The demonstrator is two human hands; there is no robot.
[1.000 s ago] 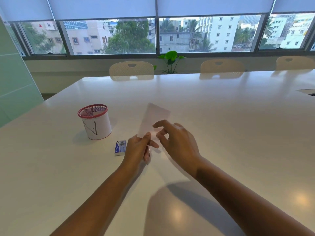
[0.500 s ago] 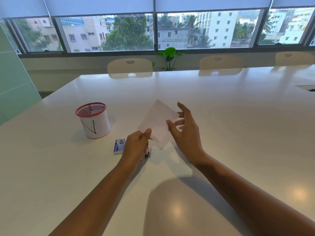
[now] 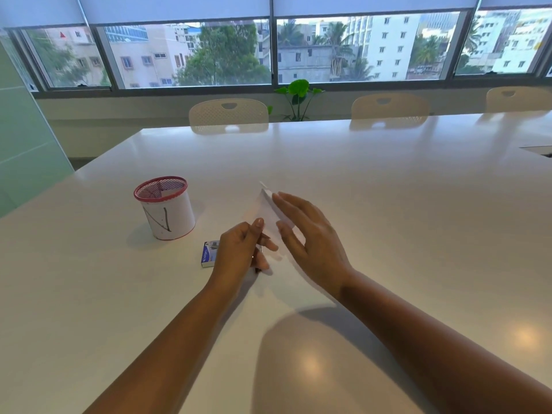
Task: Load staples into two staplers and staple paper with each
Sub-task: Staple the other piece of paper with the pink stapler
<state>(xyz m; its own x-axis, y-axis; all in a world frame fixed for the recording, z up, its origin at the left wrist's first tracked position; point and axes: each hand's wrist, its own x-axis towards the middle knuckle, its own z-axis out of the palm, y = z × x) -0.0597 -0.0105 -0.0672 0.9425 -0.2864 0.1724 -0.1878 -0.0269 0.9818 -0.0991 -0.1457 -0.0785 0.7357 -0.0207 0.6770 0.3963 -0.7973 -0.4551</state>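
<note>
Holding: the left hand (image 3: 239, 252) has its fingers curled around a small stapler (image 3: 260, 258), of which only a thin metal part and a dark end show below the fingers; the thumb is raised against the paper (image 3: 263, 213).
Right hand: the right hand (image 3: 310, 243) is spread, fingers straight and a little apart, with the fingertips on the far edge of the paper; I cannot tell if it presses or only touches.
Paper: a small white sheet, blurred, tilted up between the two hands, with its near corner at the left hand.
Staple box: a small blue and white staple box (image 3: 210, 254) lies flat on the table, just beside the left hand on its outer side, partly hidden by it.
Cup: a white cup with a red mesh rim (image 3: 165, 207) stands upright beyond the box, to the left of both hands and apart from them; a white slip shows inside it.
Table: a wide white table (image 3: 418, 219) carries all of this, and both forearms are above it.
Far side: pale chairs (image 3: 229, 115) stand behind the table, with a green plant (image 3: 297, 94) under the windows.
</note>
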